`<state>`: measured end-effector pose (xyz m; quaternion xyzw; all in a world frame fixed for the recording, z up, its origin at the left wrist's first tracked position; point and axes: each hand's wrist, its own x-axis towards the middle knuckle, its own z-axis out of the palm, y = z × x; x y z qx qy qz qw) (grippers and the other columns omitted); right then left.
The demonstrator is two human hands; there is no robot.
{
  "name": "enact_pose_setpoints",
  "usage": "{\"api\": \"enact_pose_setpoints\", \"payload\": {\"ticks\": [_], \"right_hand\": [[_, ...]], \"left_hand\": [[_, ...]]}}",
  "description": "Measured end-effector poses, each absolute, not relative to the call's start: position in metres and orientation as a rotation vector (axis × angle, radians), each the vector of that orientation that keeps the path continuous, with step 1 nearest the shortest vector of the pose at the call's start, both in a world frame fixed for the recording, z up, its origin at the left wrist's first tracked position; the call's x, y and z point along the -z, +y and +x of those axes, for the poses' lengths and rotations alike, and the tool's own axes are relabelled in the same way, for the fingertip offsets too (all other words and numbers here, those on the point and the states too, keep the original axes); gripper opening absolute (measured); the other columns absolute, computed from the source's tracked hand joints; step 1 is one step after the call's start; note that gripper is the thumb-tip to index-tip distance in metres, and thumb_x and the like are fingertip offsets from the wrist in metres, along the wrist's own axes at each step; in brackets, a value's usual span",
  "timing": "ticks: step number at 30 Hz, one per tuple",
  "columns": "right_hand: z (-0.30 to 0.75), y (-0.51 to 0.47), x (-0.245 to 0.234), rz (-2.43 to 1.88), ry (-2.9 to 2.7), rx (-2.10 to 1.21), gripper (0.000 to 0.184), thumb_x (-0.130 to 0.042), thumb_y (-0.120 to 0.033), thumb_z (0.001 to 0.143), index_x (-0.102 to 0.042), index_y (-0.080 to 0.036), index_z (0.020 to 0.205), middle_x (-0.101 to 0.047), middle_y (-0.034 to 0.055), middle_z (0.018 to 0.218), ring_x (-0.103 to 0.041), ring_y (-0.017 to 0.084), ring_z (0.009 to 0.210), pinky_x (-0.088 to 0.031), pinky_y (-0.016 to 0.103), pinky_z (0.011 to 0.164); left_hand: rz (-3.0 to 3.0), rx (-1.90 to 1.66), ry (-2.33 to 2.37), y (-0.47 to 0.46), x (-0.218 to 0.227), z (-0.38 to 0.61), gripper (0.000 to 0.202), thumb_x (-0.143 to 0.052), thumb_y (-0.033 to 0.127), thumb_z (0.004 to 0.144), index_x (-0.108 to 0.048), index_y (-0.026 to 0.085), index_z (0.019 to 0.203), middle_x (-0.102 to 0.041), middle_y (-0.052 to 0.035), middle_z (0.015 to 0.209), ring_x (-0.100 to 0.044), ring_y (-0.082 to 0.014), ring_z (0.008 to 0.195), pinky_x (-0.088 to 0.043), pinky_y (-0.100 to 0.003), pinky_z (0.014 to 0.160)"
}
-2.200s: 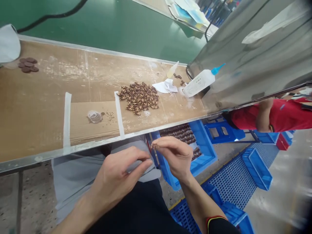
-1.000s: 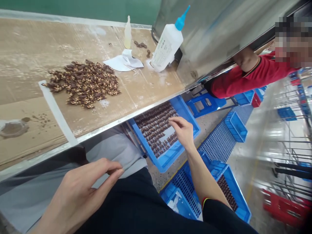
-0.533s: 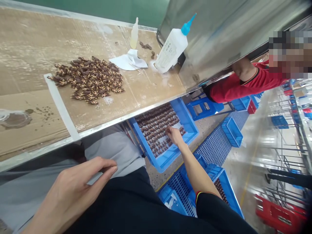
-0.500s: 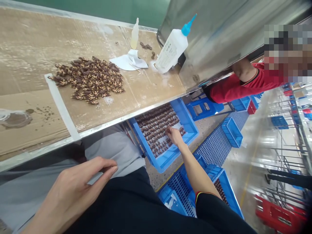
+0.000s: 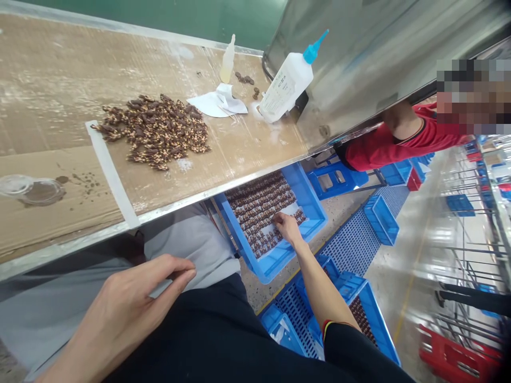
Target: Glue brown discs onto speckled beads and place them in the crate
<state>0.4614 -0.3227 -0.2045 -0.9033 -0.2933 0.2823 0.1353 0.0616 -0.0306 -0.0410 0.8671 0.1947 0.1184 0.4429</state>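
Note:
My right hand (image 5: 286, 227) reaches into a blue plastic crate (image 5: 321, 213) below the table edge. Its fingers are pinched down among rows of small brown-and-cream pieces (image 5: 263, 205) set on a white sheet; whatever lies between the fingertips is too small to name. Over my lap hovers my left hand (image 5: 139, 290), thumb and forefinger tips together, with nothing visible in the pinch. On the table lies a heap of similar small brown pieces with pale yellow tips (image 5: 159, 130), apart from both hands.
Behind the heap are a white bottle with a blue nozzle (image 5: 285, 88), a small clear dropper bottle (image 5: 227, 61), and white paper (image 5: 217, 101). A clear round lid (image 5: 34, 189) lies left. A person in a red sleeve (image 5: 383, 149) sits beyond the metal panel (image 5: 359, 64). Blue crates (image 5: 381, 218) stand on the floor.
The view has shifted slightly, so the table things appear a little lower and farther right. Both hands keep nearly the same pose, the right one still in the crate.

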Motion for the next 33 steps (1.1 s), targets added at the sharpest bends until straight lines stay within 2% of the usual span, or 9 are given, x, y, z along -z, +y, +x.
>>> {"api": "enact_pose_setpoints", "payload": {"ticks": [4, 7, 10, 14, 16, 20, 25, 29, 33], "right_hand": [[0.451, -0.316, 0.2, -2.612, -0.789, -0.776, 0.029, -0.078, -0.045, 0.112, -0.077, -0.017, 0.118, -0.081, 0.006, 0.117, -0.079, 0.023, 0.11, -0.066, 0.048, 0.107], [0.444, -0.309, 0.187, -2.584, -0.765, -0.69, 0.022, -0.082, -0.039, 0.107, -0.079, -0.018, 0.103, -0.082, 0.0039, 0.098, -0.08, 0.023, 0.095, -0.066, 0.044, 0.099], [0.44, -0.297, 0.16, -2.533, -0.724, -0.517, 0.019, -0.079, -0.036, 0.1, -0.08, -0.021, 0.09, -0.083, 0.0064, 0.085, -0.08, 0.027, 0.084, -0.065, 0.04, 0.089], [0.419, -0.243, 0.1, -2.352, -0.717, -0.27, 0.033, -0.066, -0.05, 0.109, -0.081, -0.021, 0.113, -0.086, 0.0079, 0.103, -0.081, 0.027, 0.092, -0.064, 0.039, 0.091], [0.396, -0.194, 0.068, -2.129, -0.84, -0.273, 0.031, -0.069, -0.05, 0.111, -0.081, -0.024, 0.123, -0.086, 0.006, 0.111, -0.081, 0.024, 0.098, -0.064, 0.036, 0.093], [0.343, -0.08, 0.024, -1.751, -1.387, -0.434, 0.016, -0.072, -0.033, 0.112, -0.085, -0.026, 0.116, -0.085, 0.0036, 0.116, -0.078, 0.02, 0.102, -0.06, 0.033, 0.095], [0.313, 0.004, 0.017, -1.95, -1.748, -0.31, 0.011, -0.073, -0.02, 0.108, -0.083, -0.022, 0.103, -0.081, 0.0043, 0.104, -0.072, 0.02, 0.095, -0.054, 0.033, 0.091], [0.312, 0.008, 0.015, -2.013, -1.839, -0.295, 0.013, -0.075, -0.029, 0.101, -0.08, -0.025, 0.09, -0.08, 0.007, 0.097, -0.072, 0.025, 0.089, -0.053, 0.037, 0.081], [0.336, 0.002, 0.035, -1.989, -1.782, -0.444, 0.03, -0.071, -0.064, 0.093, -0.082, -0.036, 0.09, -0.082, 0.0107, 0.092, -0.073, 0.033, 0.075, -0.053, 0.05, 0.068]], "left_hand": [[2.124, -0.288, 0.473, -0.031, 0.045, 0.06, 0.016, -0.07, 0.045, 0.111, -0.079, 0.032, 0.11, -0.086, 0.0041, 0.098, -0.081, -0.0145, 0.076, -0.057, -0.017, 0.062], [2.106, -0.265, 0.479, -0.031, 0.048, 0.057, 0.015, -0.07, 0.043, 0.112, -0.079, 0.031, 0.108, -0.085, 0.0039, 0.098, -0.081, -0.0151, 0.079, -0.059, -0.018, 0.067], [2.069, -0.255, 0.48, -0.03, 0.048, 0.053, 0.016, -0.066, 0.039, 0.113, -0.079, 0.03, 0.107, -0.084, 0.0028, 0.097, -0.081, -0.0156, 0.08, -0.058, -0.018, 0.065], [2.02, -0.271, 0.534, -0.031, 0.045, 0.049, 0.02, -0.063, 0.037, 0.114, -0.078, 0.029, 0.105, -0.083, 0.0006, 0.094, -0.078, -0.0163, 0.076, -0.052, -0.019, 0.055], [2.005, -0.288, 0.555, -0.032, 0.043, 0.048, 0.021, -0.062, 0.037, 0.115, -0.078, 0.028, 0.105, -0.082, -0.0004, 0.093, -0.078, -0.0169, 0.076, -0.052, -0.019, 0.055], [2.015, -0.346, 0.551, -0.032, 0.04, 0.036, 0.02, -0.063, 0.037, 0.115, -0.079, 0.028, 0.106, -0.082, -0.0004, 0.092, -0.078, -0.0165, 0.076, -0.053, -0.018, 0.056], [2.011, -0.452, 0.77, -0.028, 0.045, -0.014, 0.018, -0.069, 0.043, 0.112, -0.082, 0.031, 0.11, -0.086, 0.0004, 0.101, -0.082, -0.0179, 0.084, -0.059, -0.018, 0.063], [1.89, -0.509, 1.166, -0.028, 0.033, -0.083, 0.022, -0.073, 0.05, 0.109, -0.085, 0.031, 0.107, -0.087, 0.0006, 0.103, -0.083, -0.0197, 0.088, -0.059, -0.018, 0.061], [1.783, -0.676, 1.536, -0.009, -0.008, -0.161, 0.024, -0.074, 0.046, 0.109, -0.087, 0.028, 0.099, -0.088, -0.0004, 0.099, -0.082, -0.0216, 0.091, -0.062, -0.026, 0.078]]}}
